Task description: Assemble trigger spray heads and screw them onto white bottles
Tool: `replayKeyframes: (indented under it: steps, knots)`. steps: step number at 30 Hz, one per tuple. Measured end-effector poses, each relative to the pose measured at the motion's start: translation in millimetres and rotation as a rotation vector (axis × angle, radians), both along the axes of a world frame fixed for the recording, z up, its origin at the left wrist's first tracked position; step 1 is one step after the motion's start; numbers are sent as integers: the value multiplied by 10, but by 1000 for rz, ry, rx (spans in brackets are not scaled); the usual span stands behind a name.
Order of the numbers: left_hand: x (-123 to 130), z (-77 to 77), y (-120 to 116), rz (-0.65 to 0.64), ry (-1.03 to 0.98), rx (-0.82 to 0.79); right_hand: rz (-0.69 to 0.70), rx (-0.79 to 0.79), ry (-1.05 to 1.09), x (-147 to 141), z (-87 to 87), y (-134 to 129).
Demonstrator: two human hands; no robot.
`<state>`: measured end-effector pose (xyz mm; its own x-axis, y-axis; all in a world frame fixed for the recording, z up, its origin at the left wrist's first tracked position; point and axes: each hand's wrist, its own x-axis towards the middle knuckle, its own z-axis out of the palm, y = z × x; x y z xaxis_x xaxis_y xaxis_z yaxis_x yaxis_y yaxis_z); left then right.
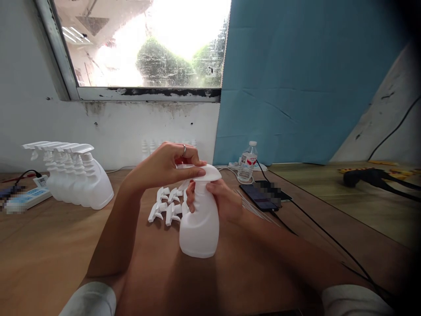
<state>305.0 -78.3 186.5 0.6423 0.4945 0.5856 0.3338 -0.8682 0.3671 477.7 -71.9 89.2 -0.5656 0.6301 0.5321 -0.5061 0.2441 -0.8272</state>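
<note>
A white spray bottle (199,232) stands upright on the wooden table in front of me. My left hand (169,163), a ring on one finger, is closed on the white spray head (208,174) at its top, the thumb on the near side. Around the bottle's neck wraps my right hand (228,199), its fingertips showing on the left side. Several loose white trigger spray heads (164,206) lie on the table just behind and left of the bottle, some partly hidden by it.
A row of several white spray bottles (98,186) with heads on stands at the left, beside a power strip (28,199). To the right are a clear water bottle (247,162), a phone (258,196), thin white tubes (258,208) and black cables (325,258).
</note>
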Motion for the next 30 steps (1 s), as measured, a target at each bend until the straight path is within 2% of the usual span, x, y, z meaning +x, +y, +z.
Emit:
replayKeyframes:
  steps: [2,6,11,17,23,26,30]
  knots:
    - [-2,3,1,-1,0,-5,7,-9,2,0,-3,3]
    - [-8,-1,13,-7,4,-10,-72,8,-49,-5,-2,2]
    - [-14,-8,17,9,6,1,36,-9,44,0,-13,13]
    - [-17,1,13,13,19,8,-48,7,-29,3,-22,13]
    - [-12,5,1,23,21,22,37,7,50,10,-26,16]
    - [-11,0,1,8,17,0,0,-26,14,9,-30,17]
    - [-10,-1,-2,-15,11,-5,-42,11,-44,9,-20,11]
